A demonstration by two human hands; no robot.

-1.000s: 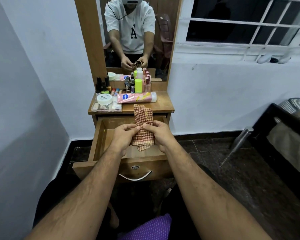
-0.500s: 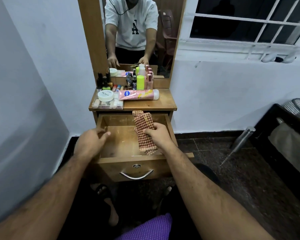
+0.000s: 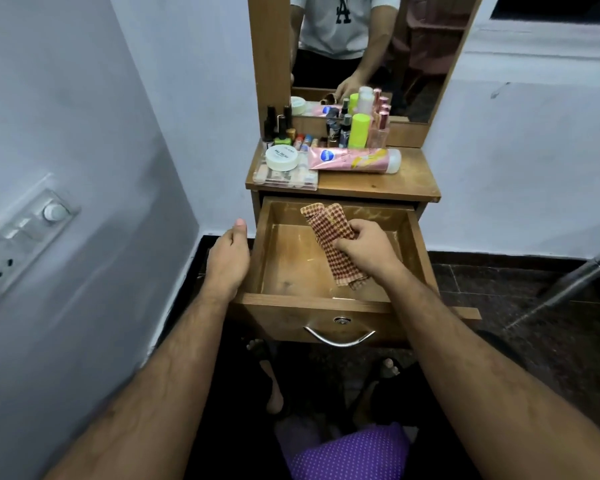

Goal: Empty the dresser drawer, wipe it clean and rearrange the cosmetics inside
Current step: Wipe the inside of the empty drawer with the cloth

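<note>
Checked cloth (image 3: 329,244) gripped in the right hand (image 3: 368,247) over the pulled-out drawer (image 3: 291,258).
Left hand (image 3: 227,254) rests against the drawer's outer wall at 9 o'clock, fingers loose, clasping nothing. Drawer floor is bare wood; its handle (image 3: 340,336) sits at 6 o'clock. Cosmetics stand on the dresser top (image 3: 395,181) at 12 o'clock: white jar (image 3: 282,157), pink tube (image 3: 354,160), green bottle (image 3: 359,130).
</note>
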